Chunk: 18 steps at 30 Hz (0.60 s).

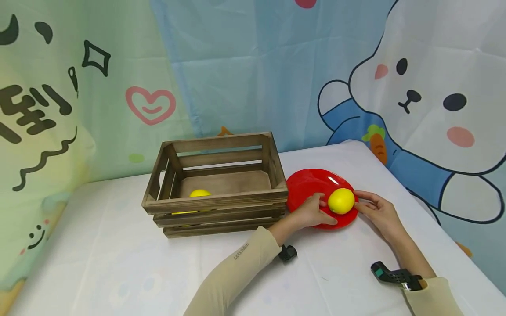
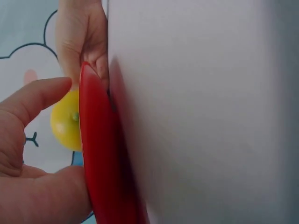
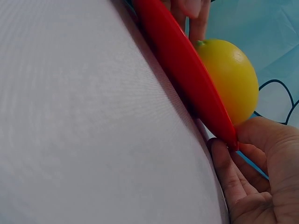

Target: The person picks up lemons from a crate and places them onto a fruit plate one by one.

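Note:
A red plate [image 1: 306, 182] lies on the white table with a yellow lemon [image 1: 341, 201] near its right rim. My right hand [image 1: 381, 215] pinches that rim: in the right wrist view the thumb [image 3: 261, 133] is over the plate's edge beside the lemon, other fingers beneath it. My left hand [image 1: 312, 213] reaches over the plate's near left side, thumb and fingers spread apart, left of the lemon. Seen from the left wrist, its thumb [image 2: 60, 191] is right at the plate's rim and its forefinger [image 2: 42, 95] points toward the lemon.
Left of the plate stands a slatted wooden crate [image 1: 233, 202], close to the plate's rim. More yellow fruit [image 1: 200, 193] lies inside it, partly hidden by the front slats. A printed curtain [image 1: 253, 79] hangs behind the white-covered table [image 1: 118, 263].

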Tool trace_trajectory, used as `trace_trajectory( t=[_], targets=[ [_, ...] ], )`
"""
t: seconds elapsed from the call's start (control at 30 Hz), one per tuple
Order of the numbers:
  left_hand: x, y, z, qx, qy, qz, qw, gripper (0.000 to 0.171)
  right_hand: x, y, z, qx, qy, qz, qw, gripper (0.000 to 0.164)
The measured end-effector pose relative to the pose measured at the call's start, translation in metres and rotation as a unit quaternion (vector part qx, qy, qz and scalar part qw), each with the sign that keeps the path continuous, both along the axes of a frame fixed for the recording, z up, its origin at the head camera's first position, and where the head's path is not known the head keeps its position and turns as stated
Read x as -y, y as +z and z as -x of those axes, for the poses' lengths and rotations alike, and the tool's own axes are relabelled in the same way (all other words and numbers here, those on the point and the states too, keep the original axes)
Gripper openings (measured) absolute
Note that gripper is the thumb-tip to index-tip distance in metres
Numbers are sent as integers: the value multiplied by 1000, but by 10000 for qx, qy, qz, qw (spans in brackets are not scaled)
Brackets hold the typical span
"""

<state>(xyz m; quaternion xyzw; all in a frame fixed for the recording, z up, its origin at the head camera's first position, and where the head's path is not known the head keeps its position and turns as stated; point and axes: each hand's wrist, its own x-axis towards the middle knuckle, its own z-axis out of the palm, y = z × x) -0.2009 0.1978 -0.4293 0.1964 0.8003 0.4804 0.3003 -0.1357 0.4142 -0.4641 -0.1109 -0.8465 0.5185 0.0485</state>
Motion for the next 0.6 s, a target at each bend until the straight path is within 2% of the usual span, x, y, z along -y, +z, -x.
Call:
trace_trajectory(
  t=[0.17, 0.4, 0.5, 0.6],
  targets=[
    [9, 3, 0, -82, 5, 31, 10000, 75, -1, -1, 2, -5, -10, -9, 10000, 61],
    [22, 9, -4, -66, -10, -204, 9998, 77, -3, -2, 3, -23, -9, -46, 10000, 59],
    [30, 12, -8, -147, -169, -209, 9995, 77, -1, -3, 3, 17, -18, -73, 10000, 60],
    [36, 18, -13, -279, -485, -248, 9981, 78, 0, -3, 4, 31, -35, -135, 9999, 61]
  ],
)
